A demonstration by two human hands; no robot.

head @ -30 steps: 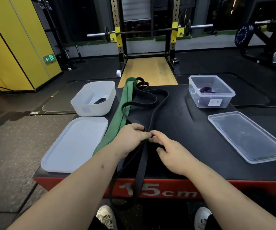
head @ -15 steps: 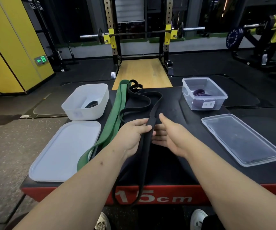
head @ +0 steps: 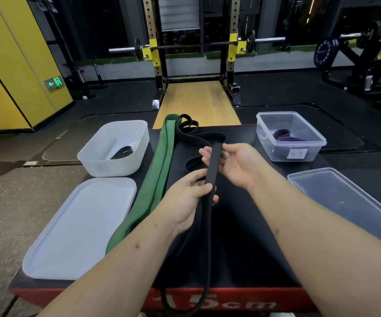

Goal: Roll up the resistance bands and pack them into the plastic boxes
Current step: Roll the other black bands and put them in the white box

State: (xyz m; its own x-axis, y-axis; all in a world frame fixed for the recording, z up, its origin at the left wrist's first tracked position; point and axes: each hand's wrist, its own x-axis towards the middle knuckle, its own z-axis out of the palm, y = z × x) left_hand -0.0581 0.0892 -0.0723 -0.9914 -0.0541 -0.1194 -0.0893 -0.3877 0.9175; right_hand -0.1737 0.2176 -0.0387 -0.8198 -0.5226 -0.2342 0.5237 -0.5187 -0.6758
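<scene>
Head view looks down over both forearms at a black padded platform with a red front face. The black resistance band I am working on is between my hands, above the middle of the platform. My left hand is clenched round it, fingers curled over the flat strap. My right hand is released, palm turned up and in, and the strap's upper end lies across its straight fingers.

The band's long axis runs nearly straight away from me. From the end at my right fingers it comes back through my left fist, then drops over the platform's near edge and hangs in a long loop in front of the red face. More black loops lie toward the far edge, and I cannot tell whether they belong to this band. Just left of them, the green resistance band stretches from the far edge toward the near left.

I judge that rolling has to start at the upper end, so my right hand is nearer the starting point and my left would feed the strap up from the hanging part.

The white plastic box at the far left corner already holds a coiled black band, with its white lid lying nearer me. The clear plastic box at the far right holds a purple band, with its clear lid nearer the right edge.
</scene>
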